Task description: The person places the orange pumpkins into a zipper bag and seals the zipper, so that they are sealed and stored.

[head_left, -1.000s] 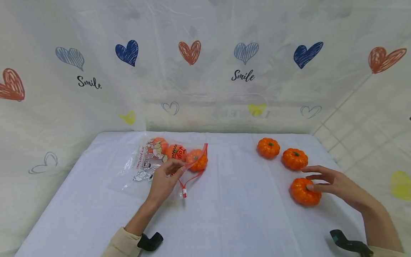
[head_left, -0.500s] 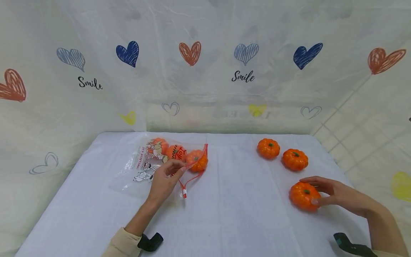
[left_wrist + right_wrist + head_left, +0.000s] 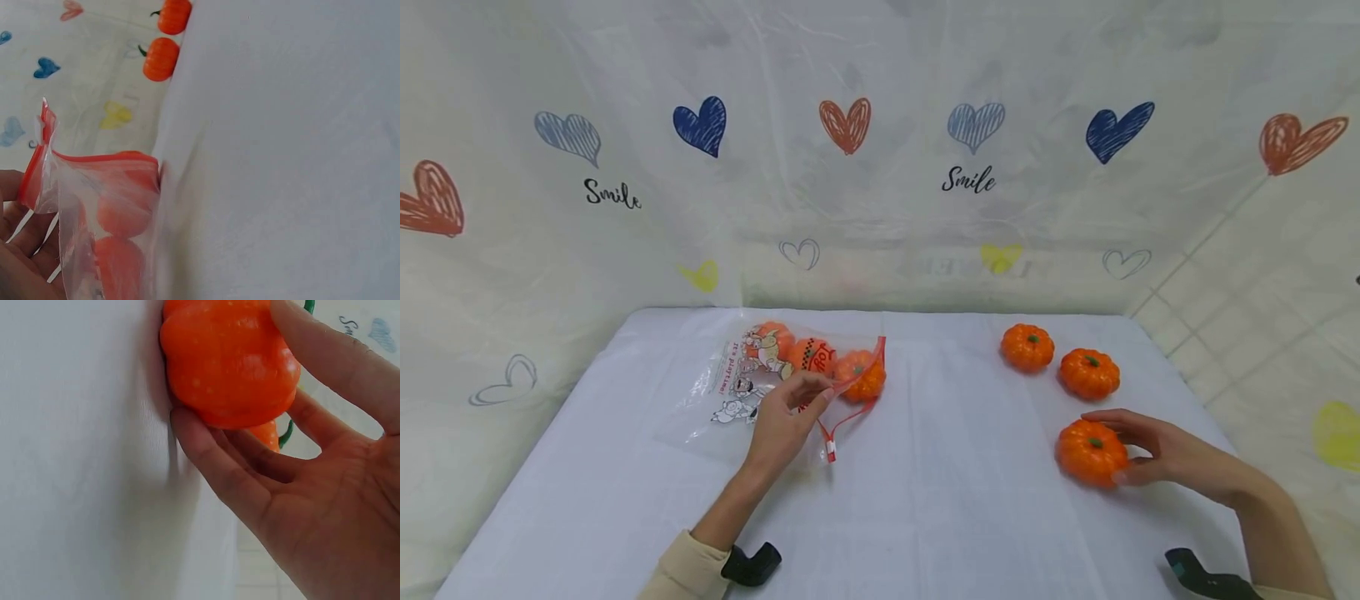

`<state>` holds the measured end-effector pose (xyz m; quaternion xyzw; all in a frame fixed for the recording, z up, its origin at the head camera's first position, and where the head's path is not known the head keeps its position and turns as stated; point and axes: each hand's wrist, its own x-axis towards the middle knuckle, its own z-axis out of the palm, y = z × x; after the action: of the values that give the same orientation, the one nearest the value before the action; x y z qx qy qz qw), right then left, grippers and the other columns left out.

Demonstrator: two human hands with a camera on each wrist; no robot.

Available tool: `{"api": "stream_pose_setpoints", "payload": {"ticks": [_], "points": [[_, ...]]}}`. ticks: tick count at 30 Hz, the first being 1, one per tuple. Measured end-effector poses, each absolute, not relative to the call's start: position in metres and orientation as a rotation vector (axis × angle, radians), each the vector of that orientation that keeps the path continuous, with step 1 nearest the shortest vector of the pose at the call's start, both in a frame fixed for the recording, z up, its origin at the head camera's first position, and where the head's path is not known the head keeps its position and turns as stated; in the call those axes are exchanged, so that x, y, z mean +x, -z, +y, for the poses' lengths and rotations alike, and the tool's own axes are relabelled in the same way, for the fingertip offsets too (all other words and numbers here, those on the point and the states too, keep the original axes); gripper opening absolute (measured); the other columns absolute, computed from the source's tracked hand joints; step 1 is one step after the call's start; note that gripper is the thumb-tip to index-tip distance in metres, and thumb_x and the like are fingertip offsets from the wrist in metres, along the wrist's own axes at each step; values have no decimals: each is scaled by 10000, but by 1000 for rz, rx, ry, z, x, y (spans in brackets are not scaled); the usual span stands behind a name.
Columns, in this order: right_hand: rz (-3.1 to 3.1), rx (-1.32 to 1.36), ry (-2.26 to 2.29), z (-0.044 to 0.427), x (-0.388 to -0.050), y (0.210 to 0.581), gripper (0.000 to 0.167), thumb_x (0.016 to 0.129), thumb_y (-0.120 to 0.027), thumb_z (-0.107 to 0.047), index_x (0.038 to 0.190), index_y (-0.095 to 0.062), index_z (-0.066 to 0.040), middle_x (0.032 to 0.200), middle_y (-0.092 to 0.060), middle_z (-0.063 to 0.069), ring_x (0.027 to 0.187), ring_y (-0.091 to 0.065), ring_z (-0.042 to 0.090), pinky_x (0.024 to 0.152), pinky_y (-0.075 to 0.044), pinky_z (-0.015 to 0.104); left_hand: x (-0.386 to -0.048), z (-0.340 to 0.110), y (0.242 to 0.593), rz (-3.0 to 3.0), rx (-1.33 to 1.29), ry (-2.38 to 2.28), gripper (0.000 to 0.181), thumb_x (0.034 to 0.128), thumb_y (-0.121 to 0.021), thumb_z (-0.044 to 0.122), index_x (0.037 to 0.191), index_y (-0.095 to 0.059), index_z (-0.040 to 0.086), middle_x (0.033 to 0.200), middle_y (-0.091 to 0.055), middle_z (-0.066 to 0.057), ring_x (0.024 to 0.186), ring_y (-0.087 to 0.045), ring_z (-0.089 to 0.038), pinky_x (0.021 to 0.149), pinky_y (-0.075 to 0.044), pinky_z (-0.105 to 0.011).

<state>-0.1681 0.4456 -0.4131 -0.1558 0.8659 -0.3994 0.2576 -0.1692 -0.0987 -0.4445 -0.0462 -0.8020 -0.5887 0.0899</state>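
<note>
My left hand (image 3: 786,417) pinches the red zip edge of a clear printed bag (image 3: 737,417) lying at the left of the table. Three orange pumpkins show in or at the bag, the rightmost (image 3: 867,379) near its opening. In the left wrist view the bag's red rim (image 3: 106,158) is lifted beside the fingers. On the right, my right hand (image 3: 1187,458) grips a small orange pumpkin (image 3: 1092,453) from its right side, thumb on the near side and fingers behind. The right wrist view shows that pumpkin (image 3: 231,362) between thumb and fingers, close to the cloth.
Two more orange pumpkins with green stems, one (image 3: 1027,347) further back and one (image 3: 1089,373) nearer, sit beyond the right hand. A white cloth (image 3: 955,500) covers the table. Behind it hangs a pale sheet (image 3: 895,208) with printed hearts.
The right hand has come down from between two pumpkins onto the nearest one, closed round it and moved it slightly left. The left hand and bag have stayed in place.
</note>
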Motion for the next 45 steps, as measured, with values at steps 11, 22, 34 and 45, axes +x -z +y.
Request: {"api": "stream_pose_setpoints", "payload": {"ticks": [11,22,34,45], "points": [[2325,-505,1151,420,-169,412,675,961,-702,-153,1572,-416,-120,1418,-525,-312,1224,-477,-197,921,-515,162,-170,-99,444,-2383,-146,1750,154,995,-718,261,1129,-736,187,1171,-746,5,1132,-706,-181,956,-536,-181],[2371,-548,1182,385,-173,415,677,941,-746,-181,1548,-453,-116,1568,-494,207,1283,-572,25,924,-548,194,-170,-98,444,-2371,-171,1745,164,990,-725,268,1130,-734,182,1158,-744,1,1137,-706,-181,954,-546,-194],[2403,-521,1265,350,-177,415,712,933,-769,-212,1561,-437,-157,1583,-484,181,1383,-488,485,928,-559,209,-170,-96,444,-2367,-155,1764,145,995,-717,250,1125,-736,187,1163,-743,5,1141,-704,-186,949,-539,-198],[2369,-457,1410,330,-179,419,672,935,-763,-187,1534,-469,-107,1574,-493,164,1349,-557,396,952,-571,225,-169,-97,445,-2374,-147,1762,135,993,-720,244,1118,-733,196,1152,-739,3,1119,-701,-186,947,-544,-222]]}}
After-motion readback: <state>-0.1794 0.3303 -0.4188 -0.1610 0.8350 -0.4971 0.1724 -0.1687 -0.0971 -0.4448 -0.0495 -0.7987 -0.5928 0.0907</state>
